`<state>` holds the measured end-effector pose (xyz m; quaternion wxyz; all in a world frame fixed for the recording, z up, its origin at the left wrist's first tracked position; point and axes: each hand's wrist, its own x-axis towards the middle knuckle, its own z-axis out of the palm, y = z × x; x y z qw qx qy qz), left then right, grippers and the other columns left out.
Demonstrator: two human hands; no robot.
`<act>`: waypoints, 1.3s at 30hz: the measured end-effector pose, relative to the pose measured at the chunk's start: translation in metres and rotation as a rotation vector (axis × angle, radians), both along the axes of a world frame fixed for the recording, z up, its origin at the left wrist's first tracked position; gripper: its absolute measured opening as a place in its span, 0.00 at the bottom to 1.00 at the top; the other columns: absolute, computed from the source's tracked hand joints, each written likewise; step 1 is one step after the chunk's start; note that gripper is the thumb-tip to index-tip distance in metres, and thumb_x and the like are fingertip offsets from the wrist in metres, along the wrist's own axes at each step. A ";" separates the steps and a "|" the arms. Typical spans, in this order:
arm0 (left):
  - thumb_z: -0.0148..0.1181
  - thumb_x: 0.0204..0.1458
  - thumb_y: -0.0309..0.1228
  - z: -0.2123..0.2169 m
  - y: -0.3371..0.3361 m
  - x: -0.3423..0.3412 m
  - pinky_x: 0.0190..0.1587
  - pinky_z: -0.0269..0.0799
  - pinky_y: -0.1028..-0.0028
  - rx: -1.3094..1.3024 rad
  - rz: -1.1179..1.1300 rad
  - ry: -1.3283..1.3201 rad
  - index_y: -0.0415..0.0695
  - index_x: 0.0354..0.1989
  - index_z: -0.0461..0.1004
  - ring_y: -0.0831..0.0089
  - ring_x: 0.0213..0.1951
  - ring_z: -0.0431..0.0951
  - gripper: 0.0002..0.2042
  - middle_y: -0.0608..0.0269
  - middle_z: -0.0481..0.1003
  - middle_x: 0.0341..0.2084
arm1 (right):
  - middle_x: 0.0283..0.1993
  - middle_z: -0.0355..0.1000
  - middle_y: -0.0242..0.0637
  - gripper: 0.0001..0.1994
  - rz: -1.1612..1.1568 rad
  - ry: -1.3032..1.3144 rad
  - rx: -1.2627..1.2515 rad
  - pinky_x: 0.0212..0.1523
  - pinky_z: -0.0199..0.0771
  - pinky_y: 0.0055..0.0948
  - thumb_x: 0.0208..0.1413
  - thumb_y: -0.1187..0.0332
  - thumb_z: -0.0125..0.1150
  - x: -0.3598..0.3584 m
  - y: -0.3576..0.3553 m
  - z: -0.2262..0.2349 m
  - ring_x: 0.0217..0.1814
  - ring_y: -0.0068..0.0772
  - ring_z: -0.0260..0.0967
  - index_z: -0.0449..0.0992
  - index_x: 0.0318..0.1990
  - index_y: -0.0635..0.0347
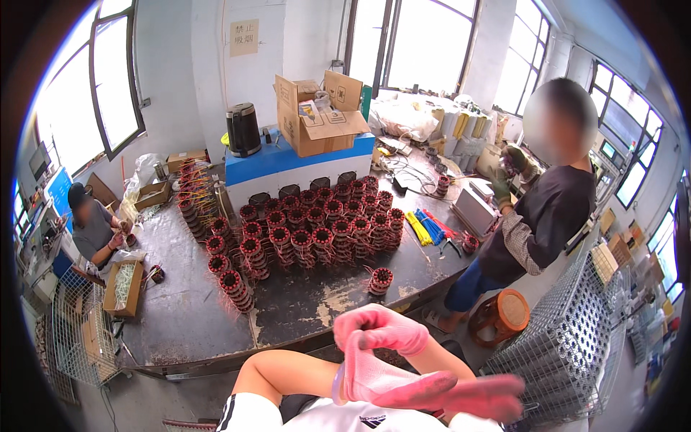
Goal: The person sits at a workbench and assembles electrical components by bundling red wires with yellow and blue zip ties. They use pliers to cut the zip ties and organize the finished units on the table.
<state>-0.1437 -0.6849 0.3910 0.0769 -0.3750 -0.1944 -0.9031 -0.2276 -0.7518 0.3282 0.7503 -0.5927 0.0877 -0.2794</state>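
Note:
Both my hands wear pink work gloves, and they meet in front of my body. My left hand (pixel 403 385) points to the right with its fingers stretched out, the tips a little blurred. My right hand (pixel 381 331) crosses above it, its fingers closed on the glove cuff (pixel 347 374) at my left wrist. Nearest on the table (pixel 302 320) is a lone motor stator (pixel 380 281) with red windings. Behind it stand many stacked red stators (pixel 309 237), loose wires hanging from them.
Yellow, blue and red cable ties (pixel 430 227) lie beside pliers (pixel 450 247). A cardboard box (pixel 317 119) and a black kettle (pixel 243 129) stand behind. One gloved co-worker (pixel 540 194) stands right, near an orange stool (pixel 500 317) and metal mesh cage (pixel 554 353); another (pixel 93 227) works at left.

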 end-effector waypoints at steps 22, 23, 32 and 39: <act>0.45 0.66 0.49 0.019 -0.102 0.002 0.62 0.66 0.54 -0.245 1.033 -0.218 0.38 0.71 0.51 0.52 0.58 0.72 0.33 0.44 0.66 0.62 | 0.44 0.74 0.32 0.15 -0.673 0.230 0.345 0.51 0.72 0.24 0.66 0.60 0.56 -0.044 -0.021 -0.122 0.48 0.25 0.71 0.74 0.52 0.60; 0.47 0.66 0.47 0.002 -0.111 0.002 0.60 0.69 0.56 -0.378 1.195 -0.339 0.36 0.71 0.50 0.54 0.57 0.74 0.33 0.44 0.66 0.62 | 0.43 0.75 0.31 0.16 -0.780 0.248 0.385 0.50 0.72 0.24 0.66 0.59 0.56 -0.074 -0.004 -0.134 0.47 0.25 0.72 0.74 0.52 0.60; 0.53 0.64 0.37 -0.261 -0.101 0.109 0.41 0.71 0.76 -1.136 0.941 -1.693 0.37 0.41 0.80 0.80 0.35 0.74 0.15 0.67 0.79 0.31 | 0.57 0.66 0.60 0.32 -2.228 1.705 0.539 0.60 0.63 0.48 0.53 0.54 0.65 -0.296 0.325 -0.305 0.61 0.57 0.62 0.65 0.59 0.67; 0.49 0.62 0.55 -0.299 -0.041 0.122 0.46 0.70 0.74 -0.999 0.031 -2.042 0.35 0.50 0.78 0.75 0.40 0.76 0.30 0.63 0.81 0.39 | 0.69 0.56 0.58 0.54 -1.776 1.807 1.517 0.67 0.58 0.52 0.41 0.37 0.69 -0.272 0.465 -0.391 0.72 0.54 0.54 0.54 0.69 0.65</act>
